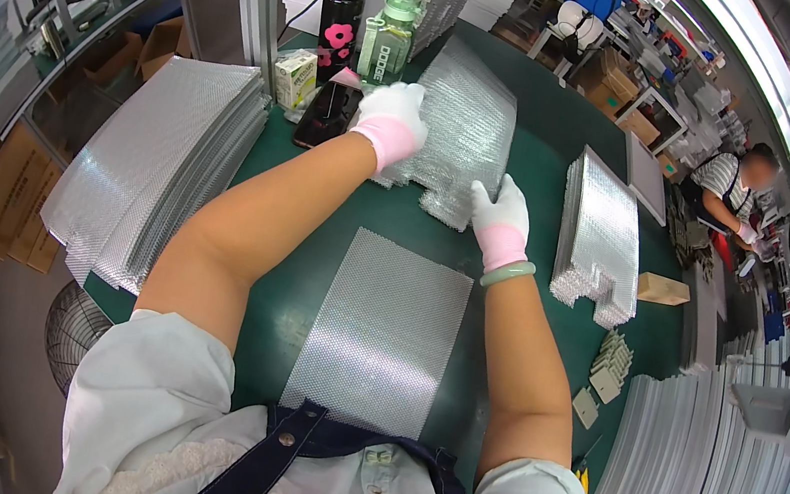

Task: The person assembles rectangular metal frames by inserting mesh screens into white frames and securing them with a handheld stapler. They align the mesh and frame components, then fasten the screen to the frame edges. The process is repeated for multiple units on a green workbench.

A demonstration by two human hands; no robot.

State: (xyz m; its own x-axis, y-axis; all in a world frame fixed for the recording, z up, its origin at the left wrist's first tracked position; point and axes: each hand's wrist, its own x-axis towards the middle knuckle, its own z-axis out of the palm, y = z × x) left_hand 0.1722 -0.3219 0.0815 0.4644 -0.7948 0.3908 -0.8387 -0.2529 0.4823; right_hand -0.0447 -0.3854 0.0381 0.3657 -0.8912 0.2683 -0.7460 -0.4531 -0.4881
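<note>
So from where I'm standing, with the green tabletop (283, 327) as a clock and the worker at 6, the notched silvery sheet (473, 122) is up near 12 to 1; can't tell if it's one layer or several. Left hand (396, 118) is on its left edge, fingers bunched together, grip hidden. Right hand (500, 219) is by the near right corner, thumb apart from the fingers; can't tell if they're pinching. I'd guess hands on opposite sides keep something that floppy steady. Long axis runs roughly 1 to 7, notched end toward 7. A plain sheet (381, 331) lies flat at 6, and stacks sit at 9 (163, 139) and 3 (604, 231), probably to stay within reach.
</note>
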